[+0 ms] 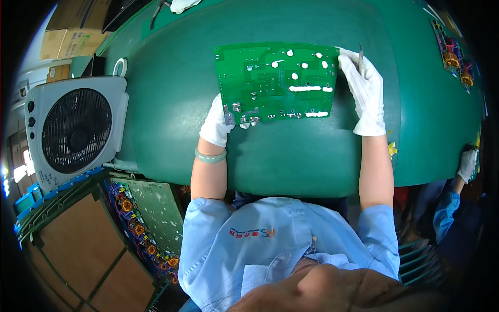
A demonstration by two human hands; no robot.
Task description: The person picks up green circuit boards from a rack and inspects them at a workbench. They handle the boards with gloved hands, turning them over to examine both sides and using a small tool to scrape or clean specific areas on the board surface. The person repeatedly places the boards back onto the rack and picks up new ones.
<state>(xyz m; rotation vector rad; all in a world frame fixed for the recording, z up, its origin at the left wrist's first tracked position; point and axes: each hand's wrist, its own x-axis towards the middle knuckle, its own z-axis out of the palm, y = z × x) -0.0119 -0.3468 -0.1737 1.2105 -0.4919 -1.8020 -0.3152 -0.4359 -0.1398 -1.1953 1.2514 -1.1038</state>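
Our left hand (218, 124) grips the lower left corner of the green circuit board (275, 83), which lies flat on the green bench (291, 156). Our right hand (364, 93) steadies its right edge, closed on what looks like tweezers (360, 56).

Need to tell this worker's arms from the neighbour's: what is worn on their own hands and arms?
Both the left hand and right hand wear white fabric gloves. A pale green bangle circles the left wrist. Forearms are bare below the short light blue sleeves of a shirt.

Gloved left hand (218, 124), right hand (364, 93) hold green circuit board (275, 83); right grips tweezers (360, 56).
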